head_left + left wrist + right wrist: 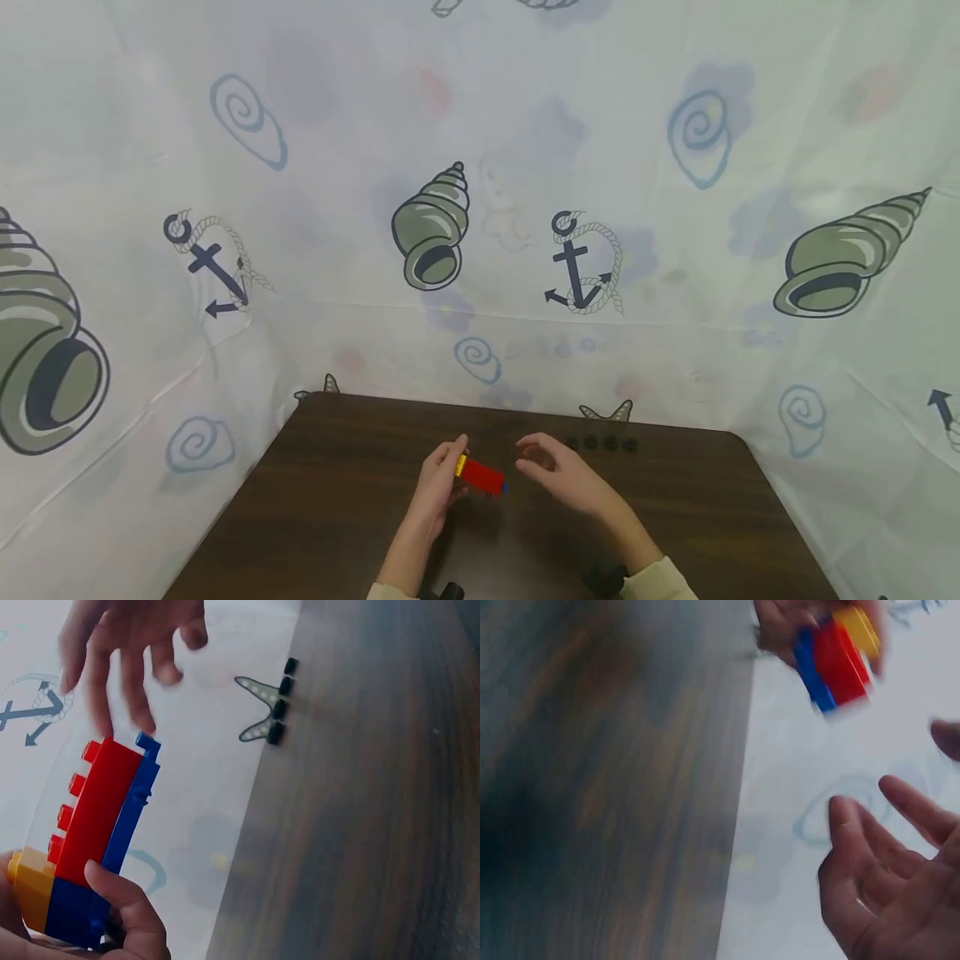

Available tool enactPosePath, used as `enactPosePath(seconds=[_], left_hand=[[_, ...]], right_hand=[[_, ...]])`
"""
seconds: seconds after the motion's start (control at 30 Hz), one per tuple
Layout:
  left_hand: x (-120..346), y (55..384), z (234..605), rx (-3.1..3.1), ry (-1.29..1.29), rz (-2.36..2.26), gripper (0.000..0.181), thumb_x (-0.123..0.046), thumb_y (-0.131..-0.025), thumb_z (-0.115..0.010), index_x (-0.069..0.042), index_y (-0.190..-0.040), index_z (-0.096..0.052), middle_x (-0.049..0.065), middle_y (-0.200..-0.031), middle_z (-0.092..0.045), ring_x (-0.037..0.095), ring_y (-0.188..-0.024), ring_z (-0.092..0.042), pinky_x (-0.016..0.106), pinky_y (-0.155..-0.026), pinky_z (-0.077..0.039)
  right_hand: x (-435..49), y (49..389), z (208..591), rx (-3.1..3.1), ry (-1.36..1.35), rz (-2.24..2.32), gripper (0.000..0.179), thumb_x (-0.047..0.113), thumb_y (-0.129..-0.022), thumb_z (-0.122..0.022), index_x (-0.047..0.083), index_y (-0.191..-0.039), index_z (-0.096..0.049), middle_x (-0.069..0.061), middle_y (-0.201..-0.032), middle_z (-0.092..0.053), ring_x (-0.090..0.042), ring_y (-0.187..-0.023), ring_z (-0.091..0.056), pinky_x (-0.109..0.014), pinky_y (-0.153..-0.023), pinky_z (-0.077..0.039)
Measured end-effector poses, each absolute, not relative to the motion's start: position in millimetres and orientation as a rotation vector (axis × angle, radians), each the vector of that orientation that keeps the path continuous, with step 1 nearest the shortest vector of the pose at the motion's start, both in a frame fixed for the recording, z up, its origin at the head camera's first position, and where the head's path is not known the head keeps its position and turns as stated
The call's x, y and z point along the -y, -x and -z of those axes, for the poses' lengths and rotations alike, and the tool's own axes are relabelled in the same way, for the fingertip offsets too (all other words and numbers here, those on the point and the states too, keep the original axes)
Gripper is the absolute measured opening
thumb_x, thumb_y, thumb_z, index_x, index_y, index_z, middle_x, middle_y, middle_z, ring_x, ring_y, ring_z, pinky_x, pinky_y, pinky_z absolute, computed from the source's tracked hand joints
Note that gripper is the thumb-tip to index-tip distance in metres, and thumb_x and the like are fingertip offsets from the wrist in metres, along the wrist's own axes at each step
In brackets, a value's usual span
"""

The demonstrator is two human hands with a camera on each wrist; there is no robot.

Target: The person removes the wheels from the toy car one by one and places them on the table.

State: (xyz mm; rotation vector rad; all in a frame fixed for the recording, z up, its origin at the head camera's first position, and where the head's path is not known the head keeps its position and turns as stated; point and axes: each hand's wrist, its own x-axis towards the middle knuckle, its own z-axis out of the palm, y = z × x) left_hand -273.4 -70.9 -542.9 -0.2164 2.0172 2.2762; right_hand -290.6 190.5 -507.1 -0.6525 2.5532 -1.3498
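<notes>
My left hand (438,483) grips one end of a block stack (480,475) made of red, blue and yellow toy bricks, holding it above the dark wooden table (315,517). In the left wrist view the block stack (94,832) has a long red brick on blue ones, with a yellow brick by my palm. My right hand (558,471) hovers just right of the stack, fingers spread and relaxed, holding nothing. The right wrist view shows the block stack (836,660) beyond my empty right hand (885,877).
Several small black round pieces (600,443) lie in a row near the table's far edge, also seen as black pieces (281,701) in the left wrist view. A white curtain (480,208) printed with shells and anchors surrounds the table on three sides.
</notes>
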Motion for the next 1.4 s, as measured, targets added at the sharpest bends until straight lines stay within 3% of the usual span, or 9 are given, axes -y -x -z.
enactPosePath(seconds=[0.13, 0.37, 0.5, 0.63, 0.8, 0.93, 1.1, 1.23, 1.4], left_hand=[[67.9, 275.2, 542.1, -1.945, 0.273, -2.352, 0.06, -0.068, -0.104, -0.057, -0.011, -0.124, -0.062, 0.005, -0.116, -0.06, 0.019, -0.095, -0.06, 0.031, -0.078, -0.057], [67.1, 273.0, 535.0, -1.846, 0.327, -2.462, 0.057, -0.069, -0.103, -0.057, -0.014, -0.118, -0.061, 0.003, -0.115, -0.059, 0.018, -0.096, -0.057, 0.029, -0.076, -0.055], [66.9, 274.3, 529.3, -1.779, 0.294, -2.478, 0.06, -0.071, -0.101, -0.06, -0.014, -0.122, -0.062, 0.006, -0.124, -0.056, 0.02, -0.1, -0.055, 0.028, -0.077, -0.054], [68.9, 276.4, 526.7, -1.691, 0.205, -2.471, 0.067, -0.07, -0.102, -0.058, -0.011, -0.134, -0.059, 0.009, -0.139, -0.051, 0.022, -0.111, -0.055, 0.029, -0.086, -0.053], [75.8, 276.3, 525.1, -1.597, 0.026, -2.439, 0.06, -0.051, -0.111, -0.05, -0.006, -0.151, -0.047, 0.01, -0.147, -0.048, 0.021, -0.124, -0.054, 0.035, -0.1, -0.052], [82.1, 278.9, 520.4, -1.692, -0.158, -2.33, 0.051, -0.032, -0.11, -0.049, -0.009, -0.155, -0.039, 0.01, -0.148, -0.047, 0.023, -0.131, -0.05, 0.04, -0.107, -0.049], [88.7, 292.3, 516.6, -2.014, -0.318, -2.13, 0.05, -0.037, -0.11, -0.061, -0.015, -0.153, -0.048, 0.012, -0.15, -0.053, 0.028, -0.133, -0.056, 0.05, -0.117, -0.047], [94.8, 306.7, 521.0, -2.368, -0.385, -1.923, 0.05, -0.046, -0.104, -0.071, -0.018, -0.144, -0.059, 0.012, -0.144, -0.064, 0.03, -0.125, -0.066, 0.053, -0.109, -0.056], [94.1, 324.9, 531.9, -2.738, -0.484, -1.548, 0.041, -0.039, -0.1, -0.077, -0.015, -0.132, -0.068, 0.008, -0.129, -0.066, 0.026, -0.115, -0.06, 0.055, -0.104, -0.056]], right_hand=[[-170.5, 279.4, 508.2, -2.59, 0.732, 1.213, 0.049, 0.043, -0.105, -0.071, 0.025, -0.148, -0.057, -0.005, -0.147, -0.064, -0.013, -0.094, -0.068, -0.031, -0.075, -0.056], [-158.4, 271.8, 504.9, -2.682, 0.749, 1.169, 0.045, 0.042, -0.103, -0.074, 0.03, -0.144, -0.058, 0.0, -0.128, -0.074, -0.007, -0.087, -0.069, -0.031, -0.071, -0.056], [-154.9, 274.0, 499.2, -2.756, 0.759, 1.153, 0.04, 0.044, -0.101, -0.075, 0.032, -0.137, -0.061, 0.005, -0.117, -0.077, -0.004, -0.081, -0.069, -0.029, -0.068, -0.057], [-155.0, 278.0, 494.5, -2.801, 0.756, 1.184, 0.036, 0.042, -0.102, -0.075, 0.032, -0.134, -0.063, 0.006, -0.114, -0.076, -0.005, -0.076, -0.068, -0.028, -0.065, -0.056], [-162.7, 285.5, 490.6, -2.769, 0.689, 1.296, 0.038, 0.044, -0.104, -0.072, 0.029, -0.138, -0.063, 0.002, -0.116, -0.074, -0.01, -0.085, -0.069, -0.03, -0.07, -0.058], [-170.4, 296.8, 487.3, -2.696, 0.689, 1.398, 0.043, 0.042, -0.104, -0.072, 0.021, -0.141, -0.063, -0.002, -0.115, -0.073, -0.015, -0.088, -0.07, -0.032, -0.074, -0.06], [-179.2, 317.5, 486.7, -2.545, 0.738, 1.5, 0.044, 0.032, -0.106, -0.071, 0.011, -0.143, -0.061, -0.009, -0.113, -0.075, -0.02, -0.085, -0.072, -0.033, -0.078, -0.062], [-181.9, 337.8, 489.5, -2.499, 0.764, 1.402, 0.042, 0.033, -0.107, -0.069, 0.011, -0.142, -0.061, -0.009, -0.12, -0.075, -0.019, -0.088, -0.072, -0.033, -0.082, -0.061], [-183.8, 357.9, 492.8, -2.517, 0.772, 1.175, 0.036, 0.027, -0.105, -0.07, 0.01, -0.137, -0.063, -0.009, -0.122, -0.074, -0.021, -0.092, -0.07, -0.038, -0.084, -0.062]])
